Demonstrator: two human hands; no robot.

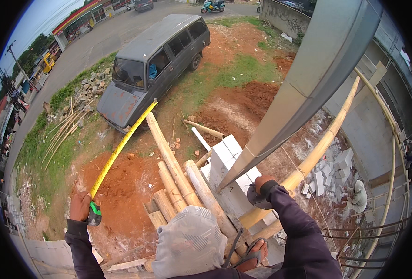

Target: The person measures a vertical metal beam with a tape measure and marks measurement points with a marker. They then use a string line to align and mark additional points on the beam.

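Note:
My left hand [80,206] is closed round a green and black tape measure [94,215] at the left. Its yellow blade [121,145] is drawn out, slanting up and away over the red soil to a free end near the van's front. My right hand [264,182] is closed on a dark, rounded object [258,197], whose kind I cannot make out. That hand is beside the foot of a tall grey metal beam [303,88] and above white blocks [224,156]. Grey patterned cloth [190,242] lies between my arms, with a sandalled foot [254,255] to its right.
Cut bamboo poles [168,156] jut forward below me; a long bamboo pole [327,137] curves along the right. A dark van [154,65] stands ahead. At the lower right, a hooded person [357,197] crouches near broken white blocks [341,165]. Steel rods [368,258] cross the lower right.

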